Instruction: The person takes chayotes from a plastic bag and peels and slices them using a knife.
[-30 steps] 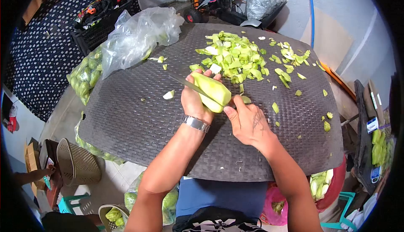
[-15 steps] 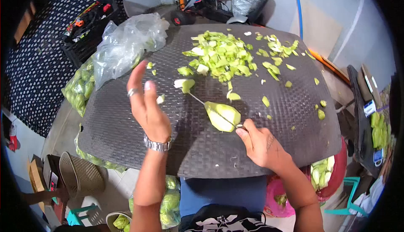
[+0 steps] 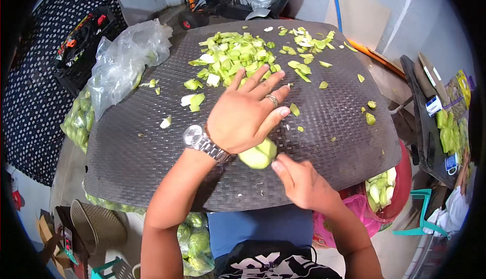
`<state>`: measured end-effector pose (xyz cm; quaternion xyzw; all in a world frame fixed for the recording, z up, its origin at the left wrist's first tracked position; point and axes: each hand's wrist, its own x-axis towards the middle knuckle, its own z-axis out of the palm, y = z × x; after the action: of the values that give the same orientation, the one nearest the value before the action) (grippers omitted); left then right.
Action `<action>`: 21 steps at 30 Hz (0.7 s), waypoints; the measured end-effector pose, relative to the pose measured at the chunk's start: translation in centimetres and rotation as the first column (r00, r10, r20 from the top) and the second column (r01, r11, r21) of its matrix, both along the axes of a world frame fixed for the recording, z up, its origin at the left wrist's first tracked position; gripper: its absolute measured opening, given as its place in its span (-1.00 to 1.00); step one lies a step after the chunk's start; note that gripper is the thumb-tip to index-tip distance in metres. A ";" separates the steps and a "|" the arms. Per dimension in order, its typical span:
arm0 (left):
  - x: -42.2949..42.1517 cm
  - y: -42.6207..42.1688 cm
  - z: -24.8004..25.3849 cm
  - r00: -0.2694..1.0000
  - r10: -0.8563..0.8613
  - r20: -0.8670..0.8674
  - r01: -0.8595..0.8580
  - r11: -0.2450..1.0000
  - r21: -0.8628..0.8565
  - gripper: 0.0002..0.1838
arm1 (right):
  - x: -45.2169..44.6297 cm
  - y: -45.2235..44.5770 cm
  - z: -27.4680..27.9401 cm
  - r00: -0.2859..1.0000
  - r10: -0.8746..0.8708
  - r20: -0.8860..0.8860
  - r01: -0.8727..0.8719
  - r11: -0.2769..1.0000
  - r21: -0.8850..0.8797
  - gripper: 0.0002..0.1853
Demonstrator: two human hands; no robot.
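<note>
A peeled pale green chayote (image 3: 257, 157) rests on the dark woven-pattern table (image 3: 147, 162) near its front edge. My left hand (image 3: 243, 113), wearing a ring and a metal watch, spreads flat with its palm down above the chayote and covers its far end; whether the palm touches it I cannot tell. Beside the chayote's near right side, my right hand (image 3: 308, 184) is closed around the knife handle. The blade is hidden under the left hand and the chayote. Beyond the left fingertips lies a heap of green cut peelings (image 3: 235, 51).
A clear plastic bag (image 3: 126, 59) lies on the table's left edge. Bagged green chayotes (image 3: 195, 243) sit below the front edge. At lower right, a red basin (image 3: 402, 193) holds peeled pieces, beside a pink bag (image 3: 334, 228). A green stool (image 3: 420, 213) stands further right.
My left hand has swung right and down from beside the chayote to over it. The knife blade, seen lying in the chayote before, is now covered. The view has shifted slightly.
</note>
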<state>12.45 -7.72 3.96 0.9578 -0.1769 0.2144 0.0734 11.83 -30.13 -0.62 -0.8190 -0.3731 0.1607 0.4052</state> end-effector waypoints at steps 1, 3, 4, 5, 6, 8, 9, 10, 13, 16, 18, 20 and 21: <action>-0.3 0.0 0.5 1.000 -0.005 0.003 0.005 1.000 0.020 -0.49 | -0.3 -0.2 -0.2 0.998 0.053 -0.022 -0.053 0.999 0.012 -0.82; -0.6 0.5 -0.4 0.997 -0.004 -0.071 0.004 1.000 0.000 -0.51 | -0.7 -0.2 -0.8 0.997 0.062 0.038 -0.063 0.998 0.023 -0.83; -0.9 0.7 -1.0 0.995 -0.001 -0.101 0.000 1.000 -0.010 -0.51 | -0.7 -0.1 -1.0 0.995 0.070 0.073 -0.072 0.997 0.028 -0.83; -1.3 0.7 -1.4 0.996 0.025 -0.089 -0.023 0.999 0.025 -0.52 | -0.9 0.0 -0.6 0.997 0.074 0.031 -0.074 0.997 -0.008 -0.83; -1.4 0.7 -1.7 0.994 0.034 -0.107 -0.035 0.999 -0.004 -0.52 | -0.8 0.0 -1.0 0.996 0.078 0.052 -0.076 0.996 -0.040 -0.83; -1.8 0.8 -2.6 0.988 0.046 -0.147 -0.057 0.996 -0.071 -0.52 | -1.0 -0.3 -1.7 0.992 0.086 0.088 -0.076 0.991 -0.111 -0.82; -1.6 0.9 -3.1 0.979 0.044 -0.199 -0.063 0.994 -0.092 -0.51 | -1.1 -0.4 -1.6 0.992 0.085 0.093 -0.074 0.990 -0.119 -0.82; -1.4 1.0 -3.4 0.982 0.030 -0.189 -0.049 0.994 -0.097 -0.51 | -1.0 -0.4 -1.4 0.991 0.085 0.104 -0.072 0.989 -0.127 -0.82; -0.7 1.2 -3.7 0.983 -0.017 -0.185 -0.007 0.992 -0.130 -0.47 | -1.2 -0.5 -1.1 0.991 0.075 0.107 -0.059 0.987 -0.147 -0.82; -0.2 1.5 -3.8 0.964 -0.046 -0.260 0.008 0.989 -0.146 -0.45 | -1.3 -0.2 -0.5 0.995 0.063 0.079 -0.044 0.974 -0.220 -0.80; 0.1 1.9 -3.9 0.956 -0.097 -0.277 0.037 0.976 -0.215 -0.44 | -1.5 0.0 -0.2 0.996 0.046 0.073 -0.025 0.964 -0.265 -0.78; 0.2 2.2 -4.7 0.948 -0.142 -0.286 0.063 0.961 -0.270 -0.44 | -1.8 0.0 0.0 0.995 0.036 0.090 -0.008 0.955 -0.296 -0.76; 0.3 2.1 -5.0 0.947 -0.156 -0.281 0.072 0.955 -0.288 -0.44 | -1.9 0.1 0.3 0.993 0.039 0.110 0.000 0.943 -0.332 -0.75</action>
<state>12.73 -5.60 -1.05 0.9478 -0.1881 0.0837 0.2434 9.88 -30.02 -0.34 -0.8796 -0.3715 0.1777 0.2381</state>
